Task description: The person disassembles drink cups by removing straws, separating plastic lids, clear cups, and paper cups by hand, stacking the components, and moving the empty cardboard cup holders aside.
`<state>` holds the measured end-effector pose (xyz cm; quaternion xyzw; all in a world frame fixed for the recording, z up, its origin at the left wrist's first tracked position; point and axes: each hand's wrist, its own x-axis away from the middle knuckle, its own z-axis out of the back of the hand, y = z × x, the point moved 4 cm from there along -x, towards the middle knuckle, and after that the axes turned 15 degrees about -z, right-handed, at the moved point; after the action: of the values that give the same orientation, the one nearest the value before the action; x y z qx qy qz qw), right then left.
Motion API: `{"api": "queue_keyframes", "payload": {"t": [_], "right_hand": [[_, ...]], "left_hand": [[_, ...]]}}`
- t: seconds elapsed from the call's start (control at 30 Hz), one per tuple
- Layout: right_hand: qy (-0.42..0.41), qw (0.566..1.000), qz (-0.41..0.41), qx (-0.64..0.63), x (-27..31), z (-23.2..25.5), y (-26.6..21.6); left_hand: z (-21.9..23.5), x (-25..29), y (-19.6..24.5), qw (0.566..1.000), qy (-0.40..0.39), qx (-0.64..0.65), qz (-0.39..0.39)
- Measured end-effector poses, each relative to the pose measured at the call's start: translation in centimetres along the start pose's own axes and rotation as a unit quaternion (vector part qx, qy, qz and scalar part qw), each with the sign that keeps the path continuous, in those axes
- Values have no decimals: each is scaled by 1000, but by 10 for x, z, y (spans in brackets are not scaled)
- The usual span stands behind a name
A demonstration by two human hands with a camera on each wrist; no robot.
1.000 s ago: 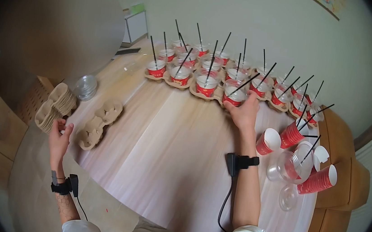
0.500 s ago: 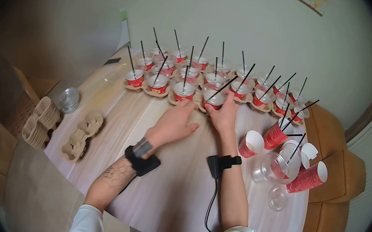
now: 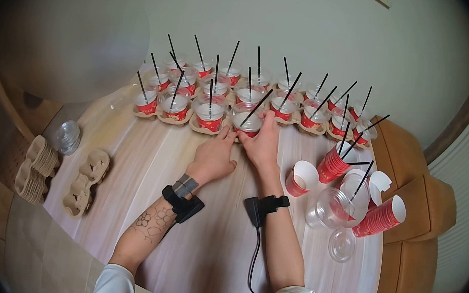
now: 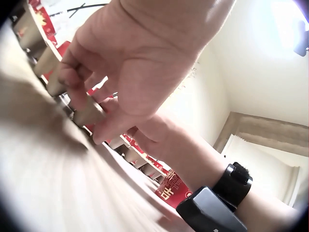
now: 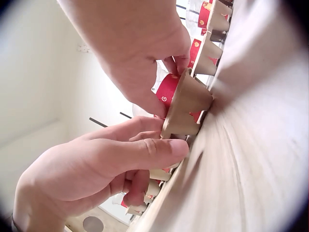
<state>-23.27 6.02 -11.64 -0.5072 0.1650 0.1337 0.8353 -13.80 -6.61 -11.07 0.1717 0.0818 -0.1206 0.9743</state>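
Red paper cups with clear tops and black straws stand in rows of brown cup carriers along the table's far side. At the front of the row, my right hand (image 3: pixel 260 146) grips the right end of a two-cup carrier (image 5: pixel 195 101), around a red cup (image 3: pixel 254 132) seated in it. My left hand (image 3: pixel 211 158) holds the same carrier's front edge, its thumb along the pulp wall in the right wrist view. A second cup (image 3: pixel 209 125) sits in the carrier's left hollow. Both hands are close together, and several fingertips are hidden behind the carrier.
At left lie a cup carrier (image 3: pixel 76 191), a carrier stack (image 3: pixel 30 182) and stacked clear lids (image 3: pixel 67 137). At right are a single cup (image 3: pixel 302 179), nested red cups (image 3: pixel 381 218), clear plastic cups (image 3: pixel 331 208) and a flat lid (image 3: pixel 342 245). A brown sofa (image 3: pixel 422 212) borders the table.
My left hand has come from the carrier stack at left across to the front carrier beside my right hand. My right hand has stayed at the same cup. The head view has shifted.
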Motion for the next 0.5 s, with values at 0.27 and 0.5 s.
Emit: {"api": "queue_keyframes", "payload": {"t": [0.27,0.5], "right_hand": [[48,990,-53,-123,-6,37,-38],[-39,992,7,-122,13,85,-101]], "left_hand": [[-5,-4,-10,998,34,23,-40],[88,8,2,852,97,513,-39]]}}
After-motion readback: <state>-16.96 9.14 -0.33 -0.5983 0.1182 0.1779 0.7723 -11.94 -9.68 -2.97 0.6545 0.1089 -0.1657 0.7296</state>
